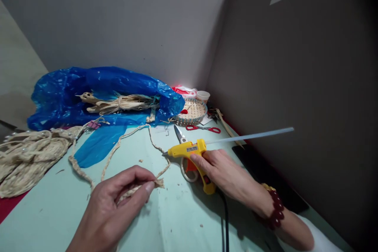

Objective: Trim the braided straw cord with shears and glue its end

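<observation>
Between thumb and fingers, my left hand (118,201) pinches the end of a pale braided fibre cord (160,183) above the table. More of the cord loops away over the tabletop toward the back. My right hand (226,171) is wrapped round a yellow glue gun (189,149), whose nozzle points left, above a stretch of the cord. A long clear glue stick (254,137) juts out of the gun's rear, and a black cable (226,220) hangs from its grip. Scissors with pale handles (180,136) lie partly hidden behind the gun.
A blue plastic bag (112,80) holding a fibre bundle (124,103) lies at the back. Coiled braid (32,157) rests at left. Beyond the gun are red-handled scissors (203,128), a woven basket (193,112) and a cup (203,96). A dark flat object (265,177) lies right, along the wall.
</observation>
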`<state>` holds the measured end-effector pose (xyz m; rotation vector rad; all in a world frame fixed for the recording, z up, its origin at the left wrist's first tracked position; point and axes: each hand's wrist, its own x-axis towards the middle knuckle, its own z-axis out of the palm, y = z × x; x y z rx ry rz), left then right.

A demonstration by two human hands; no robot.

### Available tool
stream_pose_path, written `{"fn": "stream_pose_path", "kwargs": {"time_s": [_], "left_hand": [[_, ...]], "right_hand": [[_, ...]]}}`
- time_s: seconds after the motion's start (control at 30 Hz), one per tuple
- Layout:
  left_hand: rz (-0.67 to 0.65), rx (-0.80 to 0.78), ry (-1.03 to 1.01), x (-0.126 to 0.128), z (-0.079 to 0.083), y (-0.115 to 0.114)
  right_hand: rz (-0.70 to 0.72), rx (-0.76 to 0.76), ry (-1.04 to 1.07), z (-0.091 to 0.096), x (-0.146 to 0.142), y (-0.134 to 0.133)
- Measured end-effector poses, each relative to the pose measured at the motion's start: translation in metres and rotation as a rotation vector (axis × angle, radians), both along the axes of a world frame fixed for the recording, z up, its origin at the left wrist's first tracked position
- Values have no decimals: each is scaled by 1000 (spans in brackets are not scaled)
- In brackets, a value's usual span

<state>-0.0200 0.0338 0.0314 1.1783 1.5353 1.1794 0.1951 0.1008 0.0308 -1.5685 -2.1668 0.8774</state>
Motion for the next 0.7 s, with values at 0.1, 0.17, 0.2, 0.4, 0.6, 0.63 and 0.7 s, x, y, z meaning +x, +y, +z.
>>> {"fn": "stream_pose_path", "kwargs": {"time_s": [0.1,0.17,0.2,0.4,0.6,0.63,0.7], "left_hand": [[-12,-26,18,1,2,-1],[-38,-56,1,0,1,0],[-59,-73,-16,0,0,1],[-187,-195,-171,5,-8,0],[-195,-260,-216,12,-7,-2],[-197,-262,-207,13,-7,-2],[-187,-244,-165,14,-7,-2]], "right_hand": [[-17,264,-479,2,1,-5],[7,381,-574,1,1,-11],[45,446,-527,0,-1,-15],[474,789,30,-2,-14,-35],[542,894,79,-1,-20,-33],[549,887,95,-2,-20,-33],[541,871,129,-5,-20,-32]]}}
